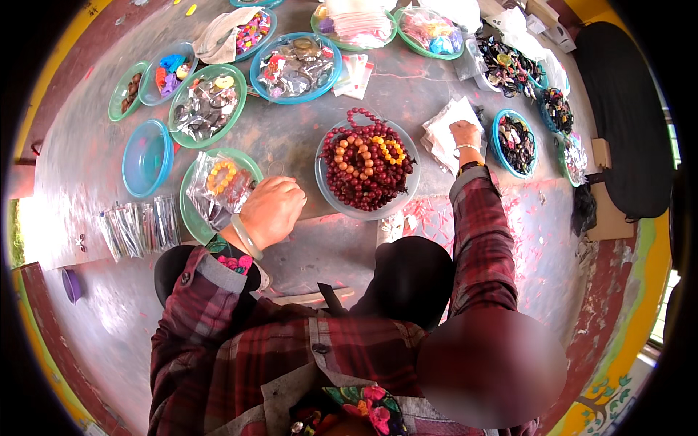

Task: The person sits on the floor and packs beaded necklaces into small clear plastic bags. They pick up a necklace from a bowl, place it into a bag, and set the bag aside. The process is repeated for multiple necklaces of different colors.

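My left hand (275, 211) is loosely curled beside the right rim of a green bowl (190, 212); its fingertips are hidden. In that bowl lie clear plastic bags and a yellow bead bracelet (221, 176). My right hand (467, 135), arm stretched forward, is closed at the edge of a pile of small whitish plastic bags (440, 131), its fingertips on the pile. Between my hands stands a clear bowl (325, 198) heaped with dark red bead strings (367, 190). An orange-brown bead bracelet (354, 159) and a yellow-orange one (390, 150) rest on top of them.
Bowls of packed trinkets (207, 105), (297, 67) line the far side. An empty-looking blue bowl (147, 158) stands at left, above a row of thin packets (142, 227). Bowls of dark bracelets (517, 144), (505, 67) stand at right, near a black seat (618, 123).
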